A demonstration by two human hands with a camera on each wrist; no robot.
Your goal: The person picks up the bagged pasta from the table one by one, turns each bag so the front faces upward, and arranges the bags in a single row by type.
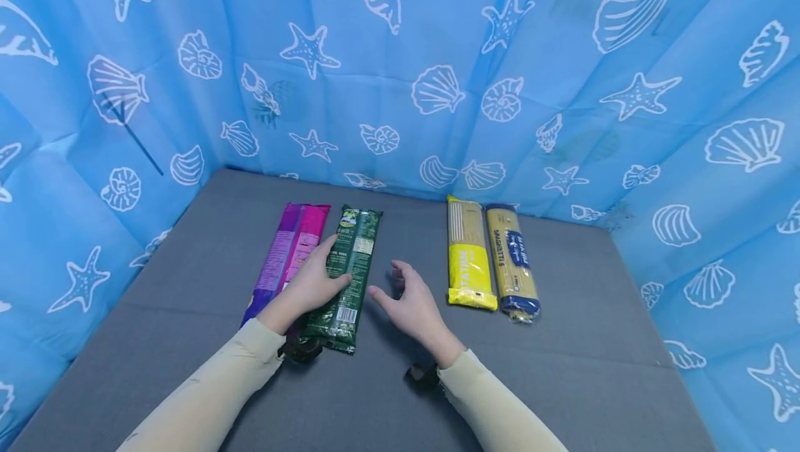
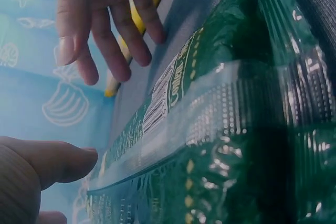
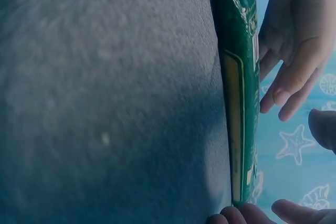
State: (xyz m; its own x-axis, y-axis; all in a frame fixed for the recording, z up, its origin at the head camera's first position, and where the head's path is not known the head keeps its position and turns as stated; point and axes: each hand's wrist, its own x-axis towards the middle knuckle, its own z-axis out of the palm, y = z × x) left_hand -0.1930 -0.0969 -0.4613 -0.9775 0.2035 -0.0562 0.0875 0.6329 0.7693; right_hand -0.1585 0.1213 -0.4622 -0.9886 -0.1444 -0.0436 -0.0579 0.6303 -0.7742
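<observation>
A green plastic pack (image 1: pixel 351 292) with a barcode lies flat on the grey table, its printed face up. My left hand (image 1: pixel 312 284) is over its left side, thumb lying across the pack and fingers stretched toward its far left edge. To the right of the pack is my right hand (image 1: pixel 414 306), held low with fingers spread and nothing in them. In the left wrist view the green pack's crinkled end seal (image 2: pixel 310 77) is close to the camera. The right wrist view has the pack's side (image 3: pixel 242 103) edge-on, above my right fingers (image 3: pixel 239 216).
Left of the green pack lies a purple and pink pack (image 1: pixel 284 247), partly behind my left hand. Farther right are a yellow pasta pack (image 1: pixel 473 268) and a blue-ended spaghetti pack (image 1: pixel 514 261), side by side. A blue curtain (image 1: pixel 400 77) with shells borders the grey table (image 1: pixel 575 362).
</observation>
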